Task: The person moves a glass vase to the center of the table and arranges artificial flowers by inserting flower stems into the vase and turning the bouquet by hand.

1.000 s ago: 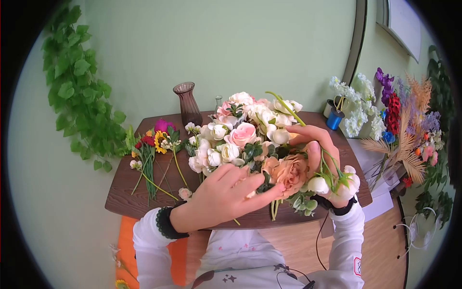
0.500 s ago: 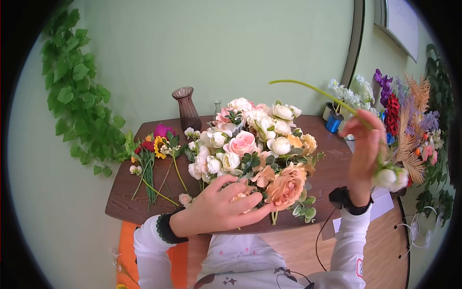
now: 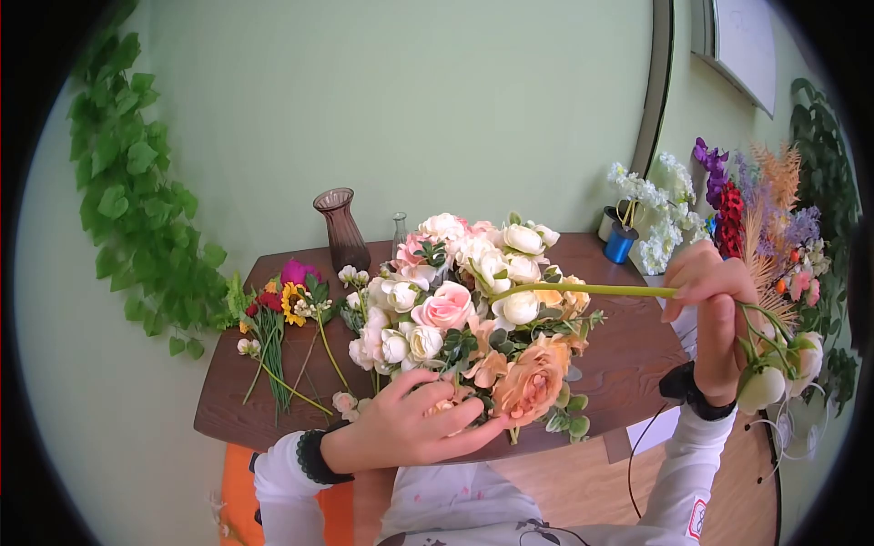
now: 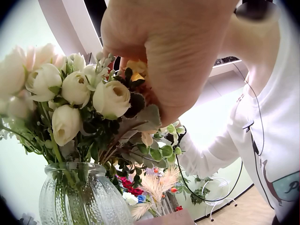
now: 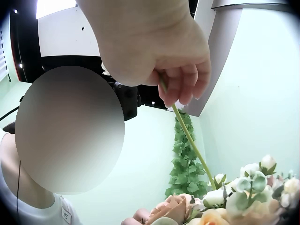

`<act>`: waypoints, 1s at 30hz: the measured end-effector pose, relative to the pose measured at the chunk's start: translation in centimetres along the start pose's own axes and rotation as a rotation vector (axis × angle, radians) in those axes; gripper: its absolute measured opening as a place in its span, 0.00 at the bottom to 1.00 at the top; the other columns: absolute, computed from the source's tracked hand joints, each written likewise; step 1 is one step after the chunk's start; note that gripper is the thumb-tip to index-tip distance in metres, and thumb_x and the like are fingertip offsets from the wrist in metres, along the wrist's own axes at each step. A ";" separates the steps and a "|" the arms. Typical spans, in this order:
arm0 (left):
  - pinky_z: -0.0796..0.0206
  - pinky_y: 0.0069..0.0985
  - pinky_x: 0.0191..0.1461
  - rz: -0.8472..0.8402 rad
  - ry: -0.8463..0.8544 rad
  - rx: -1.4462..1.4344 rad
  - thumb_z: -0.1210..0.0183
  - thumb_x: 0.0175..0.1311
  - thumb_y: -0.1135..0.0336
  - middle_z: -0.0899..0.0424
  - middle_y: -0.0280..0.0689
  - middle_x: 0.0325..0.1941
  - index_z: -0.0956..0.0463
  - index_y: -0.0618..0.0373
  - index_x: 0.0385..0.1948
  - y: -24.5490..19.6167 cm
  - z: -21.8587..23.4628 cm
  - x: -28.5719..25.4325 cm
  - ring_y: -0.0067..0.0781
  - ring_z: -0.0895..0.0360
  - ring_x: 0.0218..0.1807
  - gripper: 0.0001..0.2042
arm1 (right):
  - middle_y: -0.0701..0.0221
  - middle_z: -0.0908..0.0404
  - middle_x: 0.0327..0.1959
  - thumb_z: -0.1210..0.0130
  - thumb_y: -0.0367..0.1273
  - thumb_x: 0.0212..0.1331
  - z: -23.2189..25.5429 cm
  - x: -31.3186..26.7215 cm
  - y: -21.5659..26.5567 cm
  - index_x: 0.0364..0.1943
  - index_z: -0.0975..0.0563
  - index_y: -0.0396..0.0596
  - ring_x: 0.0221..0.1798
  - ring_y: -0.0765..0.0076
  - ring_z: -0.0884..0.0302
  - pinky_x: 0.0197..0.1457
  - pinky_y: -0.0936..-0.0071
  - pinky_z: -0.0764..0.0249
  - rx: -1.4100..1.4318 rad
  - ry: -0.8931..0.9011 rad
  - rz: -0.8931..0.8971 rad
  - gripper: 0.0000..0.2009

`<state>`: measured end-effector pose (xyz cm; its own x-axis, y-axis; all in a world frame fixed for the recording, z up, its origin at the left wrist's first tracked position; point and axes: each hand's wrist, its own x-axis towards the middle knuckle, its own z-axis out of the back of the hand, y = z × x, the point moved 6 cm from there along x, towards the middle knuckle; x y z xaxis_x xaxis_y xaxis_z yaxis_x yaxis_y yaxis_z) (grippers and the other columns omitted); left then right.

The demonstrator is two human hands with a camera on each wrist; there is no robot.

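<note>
A full bouquet of white, pink and peach flowers (image 3: pixel 446 305) stands in a ribbed clear glass vase (image 4: pixel 84 201) on the dark wooden table (image 3: pixel 237 400). My left hand (image 3: pixel 414 428) rests at the bouquet's front, fingers spread over small peach blooms beside a large peach rose (image 3: pixel 530 382). Foliage hides its fingertips in the left wrist view. To the right, my right hand (image 3: pixel 710 296) pinches a white flower stem (image 3: pixel 592 289); the stem lies nearly level, its cut end overlapping the bouquet's top. Its white blooms (image 3: pixel 763 389) hang down beyond the right hand.
Several loose flowers (image 3: pixel 273 318) lie on the table's left. A purple-tinted vase (image 3: pixel 344 232) and a small clear bottle (image 3: pixel 399 232) stand behind the bouquet. A blue spool (image 3: pixel 620 244) is at the back right, with more flowers (image 3: pixel 733 205) past the table's right edge.
My right hand has moved away from the bouquet to the right, carrying the white flower stem; the stem has swung to nearly level. The left hand stays at the bouquet's front.
</note>
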<state>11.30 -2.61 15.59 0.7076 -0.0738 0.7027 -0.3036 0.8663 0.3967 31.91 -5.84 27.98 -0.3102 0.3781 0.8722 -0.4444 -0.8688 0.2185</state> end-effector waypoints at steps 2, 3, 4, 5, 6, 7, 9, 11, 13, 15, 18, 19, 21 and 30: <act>0.40 0.19 0.40 -0.003 -0.002 -0.003 0.43 0.48 0.65 0.33 0.21 0.35 0.25 0.35 0.38 0.0 0.0 0.0 0.19 0.37 0.37 0.14 | 0.67 0.30 0.21 0.64 0.37 0.64 -0.4 0.4 -0.1 0.31 0.32 0.41 0.27 0.72 0.35 0.33 0.75 0.37 0.012 0.009 -0.016 0.13; 0.40 0.19 0.40 -0.004 -0.002 -0.007 0.43 0.48 0.65 0.33 0.21 0.35 0.25 0.35 0.38 0.0 0.0 -0.1 0.19 0.37 0.37 0.14 | 0.68 0.30 0.21 0.63 0.38 0.64 -0.7 0.5 -0.5 0.31 0.31 0.41 0.26 0.72 0.34 0.32 0.76 0.37 0.021 0.037 -0.047 0.14; 0.40 0.19 0.40 -0.005 -0.002 -0.007 0.43 0.48 0.65 0.33 0.21 0.35 0.25 0.35 0.38 0.1 0.1 -0.1 0.19 0.37 0.37 0.14 | 0.68 0.30 0.22 0.62 0.39 0.63 -1.1 0.6 -0.7 0.31 0.30 0.41 0.26 0.72 0.34 0.32 0.76 0.37 0.029 0.064 -0.079 0.15; 0.40 0.19 0.39 -0.006 0.000 -0.009 0.43 0.48 0.65 0.33 0.21 0.36 0.25 0.35 0.38 0.0 0.0 -0.1 0.19 0.37 0.37 0.14 | 0.68 0.30 0.22 0.60 0.41 0.63 -1.3 0.8 -0.9 0.30 0.29 0.41 0.25 0.72 0.34 0.31 0.76 0.37 0.049 0.031 -0.111 0.16; 0.39 0.19 0.39 -0.006 0.004 -0.012 0.43 0.48 0.65 0.33 0.21 0.36 0.25 0.35 0.38 0.0 0.0 -0.1 0.19 0.37 0.37 0.13 | 0.68 0.30 0.22 0.60 0.41 0.63 -1.5 1.0 -0.8 0.30 0.29 0.41 0.25 0.72 0.34 0.31 0.76 0.37 0.048 0.031 -0.111 0.16; 0.39 0.19 0.39 -0.006 0.004 -0.013 0.43 0.48 0.65 0.33 0.21 0.36 0.25 0.35 0.38 0.0 0.1 -0.1 0.19 0.37 0.37 0.13 | 0.68 0.30 0.21 0.60 0.41 0.63 -1.6 1.4 -0.8 0.29 0.28 0.41 0.25 0.72 0.34 0.30 0.76 0.37 0.022 0.041 -0.110 0.17; 0.39 0.19 0.39 -0.007 0.003 -0.013 0.43 0.48 0.66 0.33 0.21 0.36 0.25 0.35 0.38 0.0 0.1 -0.1 0.20 0.37 0.37 0.13 | 0.68 0.30 0.21 0.60 0.42 0.62 -1.7 1.9 -0.6 0.28 0.28 0.41 0.25 0.73 0.34 0.30 0.77 0.37 -0.006 0.050 -0.110 0.18; 0.39 0.18 0.39 -0.006 0.004 -0.013 0.43 0.48 0.66 0.33 0.21 0.36 0.25 0.35 0.38 0.0 0.1 -0.2 0.20 0.37 0.37 0.13 | 0.69 0.33 0.21 0.60 0.39 0.63 -2.1 2.2 -0.5 0.27 0.32 0.43 0.26 0.71 0.37 0.33 0.74 0.38 -0.018 0.131 -0.119 0.14; 0.39 0.18 0.39 -0.004 0.003 -0.013 0.43 0.48 0.66 0.33 0.21 0.36 0.25 0.35 0.38 0.0 0.1 -0.2 0.20 0.37 0.37 0.13 | 0.69 0.33 0.22 0.60 0.39 0.63 -2.7 2.2 -1.1 0.27 0.31 0.42 0.26 0.72 0.37 0.33 0.75 0.38 -0.017 0.173 -0.106 0.14; 0.38 0.18 0.37 -0.007 -0.017 0.000 0.39 0.41 0.64 0.34 0.21 0.31 0.25 0.31 0.35 0.1 0.2 0.0 0.19 0.35 0.33 0.16 | 0.69 0.34 0.21 0.59 0.39 0.62 -3.5 2.4 -1.4 0.27 0.30 0.41 0.25 0.72 0.37 0.31 0.77 0.39 -0.023 0.215 -0.097 0.15; 0.38 0.18 0.36 -0.012 -0.009 0.004 0.39 0.41 0.64 0.34 0.21 0.31 0.25 0.31 0.36 0.0 0.1 0.0 0.19 0.35 0.33 0.16 | 0.70 0.35 0.21 0.58 0.38 0.62 -4.3 2.6 -1.3 0.27 0.30 0.40 0.25 0.72 0.37 0.31 0.77 0.39 0.033 0.180 -0.170 0.15; 0.38 0.18 0.36 -0.015 -0.008 0.002 0.39 0.41 0.64 0.34 0.21 0.31 0.25 0.31 0.36 0.0 0.1 0.0 0.19 0.35 0.33 0.16 | 0.71 0.36 0.20 0.59 0.37 0.63 -4.3 2.8 -1.4 0.26 0.30 0.41 0.23 0.74 0.39 0.29 0.78 0.40 0.056 0.241 -0.173 0.14; 0.38 0.18 0.36 -0.023 -0.006 0.014 0.39 0.41 0.65 0.34 0.21 0.31 0.25 0.32 0.36 0.1 0.1 -0.1 0.20 0.35 0.33 0.17 | 0.71 0.36 0.20 0.60 0.37 0.63 -4.1 3.6 -1.4 0.26 0.31 0.41 0.23 0.75 0.40 0.29 0.79 0.41 0.067 0.242 -0.182 0.14; 0.38 0.18 0.36 -0.024 0.004 0.008 0.40 0.41 0.66 0.33 0.21 0.32 0.25 0.32 0.38 0.0 0.1 -0.1 0.20 0.35 0.32 0.18 | 0.74 0.32 0.20 0.57 0.36 0.61 -5.0 4.3 -2.2 0.25 0.29 0.43 0.22 0.79 0.37 0.24 0.80 0.42 -0.075 0.225 -0.328 0.13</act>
<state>11.15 -2.63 15.57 0.7171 -0.0929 0.6908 -0.2917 0.8601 0.4185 27.32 -0.67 29.05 -0.3138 0.6993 0.6422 -0.6078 -0.6676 0.4299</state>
